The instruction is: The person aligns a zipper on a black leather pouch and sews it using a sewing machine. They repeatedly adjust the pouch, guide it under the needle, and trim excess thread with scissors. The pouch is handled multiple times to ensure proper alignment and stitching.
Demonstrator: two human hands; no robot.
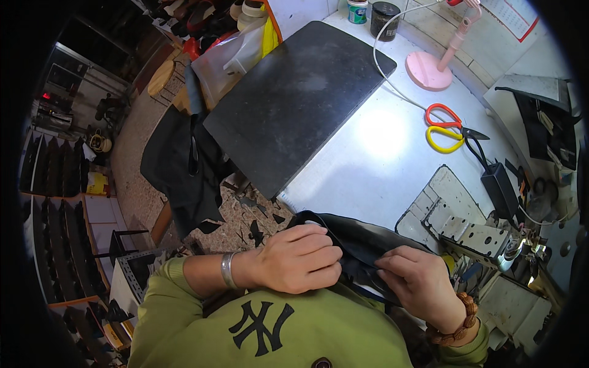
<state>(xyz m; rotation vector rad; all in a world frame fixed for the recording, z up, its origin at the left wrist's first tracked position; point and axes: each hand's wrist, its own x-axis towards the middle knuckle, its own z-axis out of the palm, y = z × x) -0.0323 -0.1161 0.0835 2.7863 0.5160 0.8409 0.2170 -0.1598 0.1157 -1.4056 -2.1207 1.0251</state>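
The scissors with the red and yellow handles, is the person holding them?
No, the scissors lie on the white table, while the left hand and right hand are both on the black material.

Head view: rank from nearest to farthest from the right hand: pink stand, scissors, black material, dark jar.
From the right hand:
1. Black material: pinched in its fingers.
2. Scissors: ahead, on the white tabletop's right side.
3. Pink stand: beyond the scissors, slightly left of them.
4. Dark jar: far end, left of the stand.
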